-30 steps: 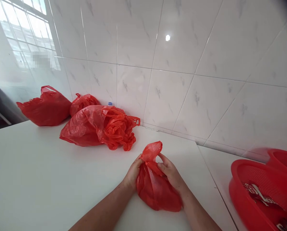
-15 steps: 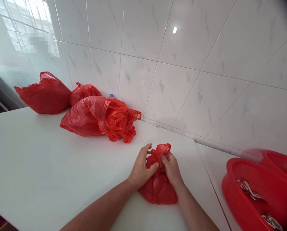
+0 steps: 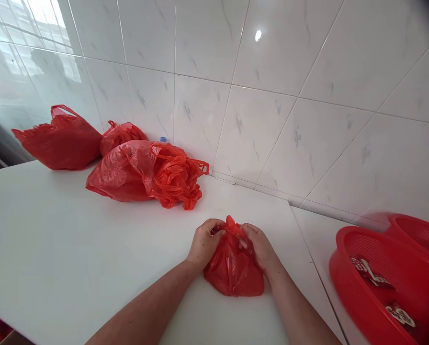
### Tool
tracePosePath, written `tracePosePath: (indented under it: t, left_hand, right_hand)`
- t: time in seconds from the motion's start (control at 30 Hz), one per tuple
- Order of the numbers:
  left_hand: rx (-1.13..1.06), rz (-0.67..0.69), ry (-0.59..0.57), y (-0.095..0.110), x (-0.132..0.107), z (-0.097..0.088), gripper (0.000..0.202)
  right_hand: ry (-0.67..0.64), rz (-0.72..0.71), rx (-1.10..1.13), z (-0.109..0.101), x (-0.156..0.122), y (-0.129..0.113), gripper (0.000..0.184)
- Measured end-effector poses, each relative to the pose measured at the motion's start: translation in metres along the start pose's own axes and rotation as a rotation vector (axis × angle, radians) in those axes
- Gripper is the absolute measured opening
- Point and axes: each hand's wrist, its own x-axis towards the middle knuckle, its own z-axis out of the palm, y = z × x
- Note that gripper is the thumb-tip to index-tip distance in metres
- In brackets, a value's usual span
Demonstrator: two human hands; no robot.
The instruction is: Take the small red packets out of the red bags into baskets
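A small red plastic bag sits filled on the white table, its neck gathered at the top. My left hand is closed on the left side of the neck, thumb and fingers pinching the plastic. On the other side my right hand grips the neck too, its fingertips partly behind the thin film. A short tuft of plastic sticks up between both hands. What lies inside the bag cannot be made out.
Behind to the left lie a large red bag of crumpled plastic bags, a smaller red bag and another full red bag against the tiled wall. A red plastic basket with wrapped packets stands at right.
My left fingers have closed from a spread pose onto the bag's neck. The handle loop at the top has shrunk to a small tuft. The view has shifted slightly.
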Motion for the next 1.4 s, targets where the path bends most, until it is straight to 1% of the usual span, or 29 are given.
tracePosePath:
  t: [0.07,0.1,0.13,0.2,0.23,0.27,0.3,0.33,0.4,0.47,0.53,0.6,0.63,0.7,0.77,0.83,0.87,0.9,0.93,1.07,1.13,1.17,1.27,1.4]
  left_hand:
    - [0.026,0.042,0.013,0.0,-0.001,0.0,0.012]
    - [0.029,0.064,0.011,0.0,-0.001,0.0,0.01]
    - [0.017,0.071,-0.011,0.0,0.0,-0.001,0.008]
    - [-0.044,0.021,-0.116,0.0,0.0,-0.002,0.009]
    - [-0.08,-0.021,-0.178,-0.001,0.0,-0.003,0.012]
    - [-0.108,-0.055,-0.227,0.0,0.0,-0.004,0.015]
    - [-0.126,-0.07,-0.252,0.0,0.0,-0.004,0.016]
    - [-0.133,-0.065,-0.258,0.001,-0.001,-0.004,0.017]
    - [-0.124,-0.033,-0.249,0.004,-0.004,-0.002,0.016]
    - [-0.088,-0.012,-0.251,0.006,-0.008,0.0,0.014]
    - [-0.034,-0.001,-0.251,0.007,-0.01,0.002,0.01]
    - [0.029,0.016,-0.24,0.007,-0.012,0.004,0.007]
    - [0.059,0.029,-0.235,0.007,-0.012,0.004,0.006]
    - [0.112,0.061,-0.224,0.006,-0.011,0.004,0.005]
    - [0.153,0.108,-0.208,0.005,-0.01,0.003,0.005]
    - [0.176,0.178,-0.171,0.005,-0.008,0.001,0.005]
    - [0.183,0.219,-0.141,0.006,-0.007,0.0,0.006]
    - [0.191,0.261,-0.111,0.007,-0.006,-0.001,0.008]
    - [0.199,0.301,-0.079,0.008,-0.005,-0.003,0.009]
    - [0.258,0.44,0.048,0.012,-0.005,-0.01,0.011]
    - [0.279,0.495,0.109,0.013,-0.005,-0.012,0.011]
    - [0.282,0.517,0.129,0.012,-0.006,-0.012,0.011]
    - [0.267,0.556,0.147,0.008,-0.007,-0.009,0.011]
    - [0.272,0.543,0.168,0.006,-0.009,-0.006,0.011]
  right_hand:
    - [-0.032,-0.029,-0.051,0.001,-0.001,-0.002,0.02]
    - [-0.052,-0.036,-0.065,0.002,-0.002,-0.003,0.019]
    - [-0.071,-0.04,-0.076,0.003,-0.003,-0.004,0.023]
    - [-0.073,-0.049,-0.124,0.004,-0.003,-0.005,0.033]
    - [-0.045,-0.058,-0.179,0.003,-0.002,-0.004,0.037]
    - [0.009,-0.075,-0.256,0.002,-0.001,-0.003,0.039]
    - [0.083,-0.098,-0.347,0.001,0.001,-0.001,0.039]
    - [0.165,-0.125,-0.438,-0.001,0.003,0.001,0.036]
    - [0.292,-0.175,-0.569,-0.004,0.006,0.006,0.023]
    - [0.339,-0.196,-0.604,-0.007,0.009,0.008,0.015]
    - [0.347,-0.215,-0.579,-0.009,0.01,0.008,0.017]
    - [0.339,-0.217,-0.524,-0.011,0.01,0.006,0.021]
    - [0.314,-0.203,-0.479,-0.012,0.01,0.005,0.022]
    - [0.226,-0.149,-0.33,-0.015,0.01,0.004,0.024]
    - [0.151,-0.11,-0.13,-0.018,0.01,0.003,0.025]
    - [0.146,-0.12,0.012,-0.021,0.012,0.002,0.025]
    - [0.179,-0.132,0.021,-0.023,0.013,0.002,0.025]
    - [0.231,-0.144,-0.021,-0.025,0.014,0.002,0.025]
    - [0.296,-0.153,-0.108,-0.028,0.015,0.002,0.024]
    - [0.62,-0.213,-0.558,-0.049,0.019,0.002,0.021]
    - [0.753,-0.241,-0.668,-0.061,0.021,0.002,0.022]
    - [0.797,-0.24,-0.697,-0.066,0.021,0.002,0.023]
    - [0.836,-0.192,-0.758,-0.078,0.022,0.005,0.028]
    - [0.8,-0.135,-0.795,-0.081,0.024,0.01,0.03]
